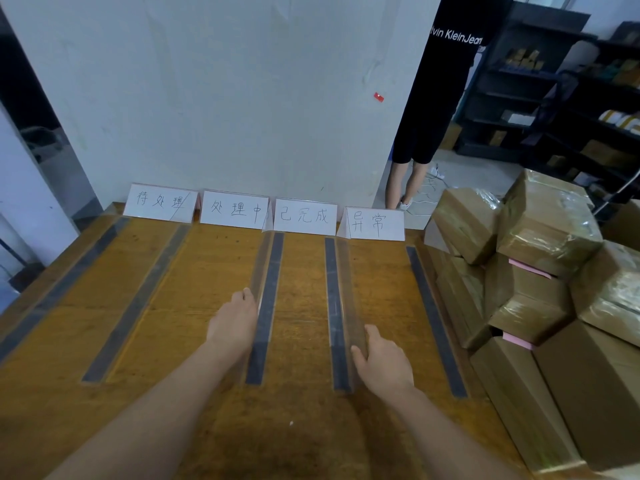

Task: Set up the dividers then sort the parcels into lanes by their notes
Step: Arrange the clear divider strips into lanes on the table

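Several dark tape strips run front to back on the wooden table [194,306]. A clear plastic divider [262,261] stands along the middle strip; my left hand [235,323] rests against its left side. A second clear divider [348,292] stands by the strip to the right, and my right hand [381,362] grips its near end. Further clear dividers stand along the left strips [138,299]. Four white label cards [304,216] with handwritten characters line the table's far edge. Brown taped parcels [547,220], some with pink notes [530,268], are stacked at the right.
A white wall stands right behind the label cards. A person in black clothes [440,98] stands beyond the table's far right corner. Dark shelves [554,98] with boxes fill the back right. The parcel stack crowds the table's right edge.
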